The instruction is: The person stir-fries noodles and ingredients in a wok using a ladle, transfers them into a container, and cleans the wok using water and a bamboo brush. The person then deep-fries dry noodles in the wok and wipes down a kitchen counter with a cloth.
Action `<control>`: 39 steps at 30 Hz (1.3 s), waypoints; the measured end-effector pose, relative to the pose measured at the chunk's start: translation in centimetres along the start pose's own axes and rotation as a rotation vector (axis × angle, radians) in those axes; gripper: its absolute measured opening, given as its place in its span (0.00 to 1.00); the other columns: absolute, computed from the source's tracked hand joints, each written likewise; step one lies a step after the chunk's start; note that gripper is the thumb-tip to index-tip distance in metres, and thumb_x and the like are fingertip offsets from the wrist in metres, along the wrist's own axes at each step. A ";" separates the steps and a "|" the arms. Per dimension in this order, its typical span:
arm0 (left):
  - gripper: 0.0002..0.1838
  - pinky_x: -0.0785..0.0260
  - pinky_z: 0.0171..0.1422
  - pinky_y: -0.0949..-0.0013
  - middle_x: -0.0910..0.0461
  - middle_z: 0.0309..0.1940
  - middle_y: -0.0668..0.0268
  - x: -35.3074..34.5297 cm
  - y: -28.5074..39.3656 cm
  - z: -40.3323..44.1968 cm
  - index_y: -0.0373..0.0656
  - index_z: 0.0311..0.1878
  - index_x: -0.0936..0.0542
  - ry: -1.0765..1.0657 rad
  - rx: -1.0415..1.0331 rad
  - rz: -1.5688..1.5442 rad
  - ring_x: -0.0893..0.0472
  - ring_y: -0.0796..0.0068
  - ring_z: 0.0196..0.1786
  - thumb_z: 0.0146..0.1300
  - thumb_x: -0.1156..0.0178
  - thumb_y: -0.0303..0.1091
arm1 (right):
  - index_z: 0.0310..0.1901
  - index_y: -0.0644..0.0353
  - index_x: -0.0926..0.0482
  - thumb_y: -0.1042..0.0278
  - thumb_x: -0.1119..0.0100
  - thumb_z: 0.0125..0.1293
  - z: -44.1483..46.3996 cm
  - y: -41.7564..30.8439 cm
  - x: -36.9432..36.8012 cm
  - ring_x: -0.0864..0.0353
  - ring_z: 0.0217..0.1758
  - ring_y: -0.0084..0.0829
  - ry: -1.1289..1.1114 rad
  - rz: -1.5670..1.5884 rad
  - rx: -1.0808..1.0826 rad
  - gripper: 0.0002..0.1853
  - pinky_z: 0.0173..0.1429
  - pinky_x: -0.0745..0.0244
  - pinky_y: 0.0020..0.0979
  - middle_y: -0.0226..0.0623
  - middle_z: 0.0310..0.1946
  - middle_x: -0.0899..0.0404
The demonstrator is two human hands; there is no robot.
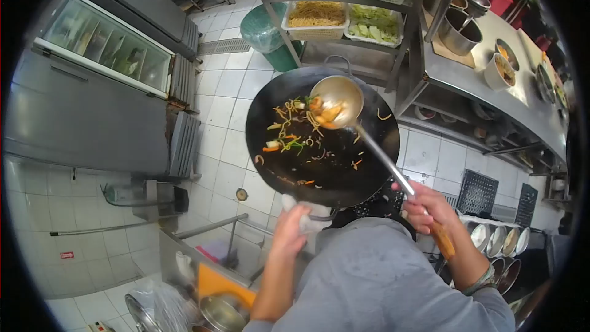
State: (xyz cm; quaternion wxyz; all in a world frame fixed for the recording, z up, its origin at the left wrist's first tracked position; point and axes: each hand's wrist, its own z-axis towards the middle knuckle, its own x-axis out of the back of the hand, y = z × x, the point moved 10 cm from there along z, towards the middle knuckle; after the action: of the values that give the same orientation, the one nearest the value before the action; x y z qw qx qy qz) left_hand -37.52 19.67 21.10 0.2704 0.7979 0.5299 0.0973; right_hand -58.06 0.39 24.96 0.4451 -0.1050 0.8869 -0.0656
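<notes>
The left hand (294, 226), grip closed, holds a cloth (314, 215) at the near rim of the wok (347, 181); the right hand (428, 206), grip closed, holds the ladle (384, 158), bowl toward the far rim. Noodles (284, 138) lie nearer the left rim.

Can pass above white square floor tiles (213, 132) at centre left. Meets a round black metal wok (338, 175) at centre, crossed by a long wood-gripped metal ladle (384, 160) slanting to lower right. Is blocked at upper centre by a grey metal shelving rack (353, 58).
</notes>
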 end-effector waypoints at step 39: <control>0.22 0.29 0.44 0.68 0.27 0.41 0.59 -7.4 -0.2 -0.5 0.34 0.52 0.36 -0.003 -0.437 0.164 0.24 0.72 0.42 0.53 0.45 0.24 | 0.49 0.51 0.36 0.70 0.54 0.67 7.0 -3.0 3.8 0.40 0.12 0.18 0.577 -0.714 0.170 0.11 0.14 0.39 0.25 0.23 0.18 0.40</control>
State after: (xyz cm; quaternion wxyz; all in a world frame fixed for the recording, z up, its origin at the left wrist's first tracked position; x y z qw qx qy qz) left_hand -40.96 13.27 22.37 0.4286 0.7609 0.4293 0.2303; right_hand -54.23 -3.63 18.50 0.1370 -0.3442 0.8743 -0.3135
